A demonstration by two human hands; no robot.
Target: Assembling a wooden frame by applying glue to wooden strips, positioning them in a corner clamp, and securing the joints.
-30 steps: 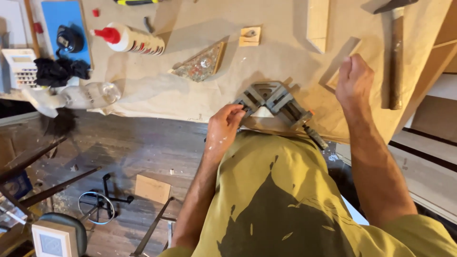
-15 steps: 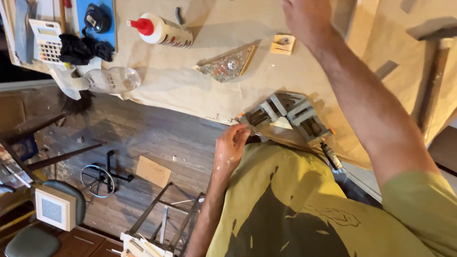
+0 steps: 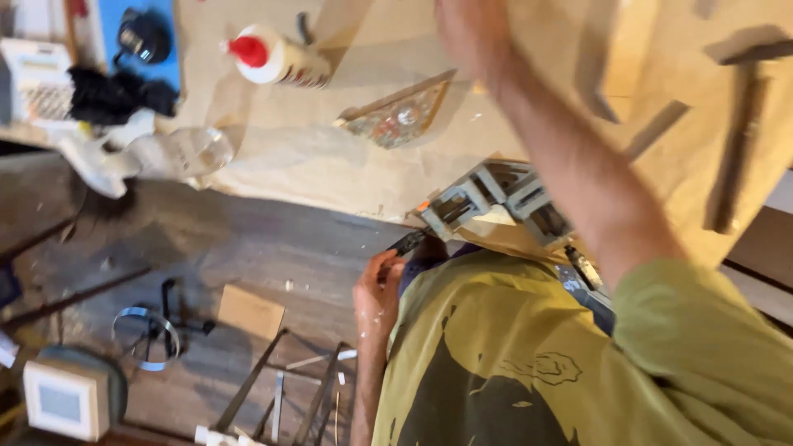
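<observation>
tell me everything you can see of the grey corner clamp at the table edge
The grey corner clamp looks like metal, with two blocky jaws set at a right angle and a pale wooden piece seated in the corner between them. It sits at the near edge of the paper-covered table, partly hidden by the right forearm. A dark handle points from it toward the left hand, whose fingers are at its tip. The picture is blurred, so finer detail cannot be told.
</observation>
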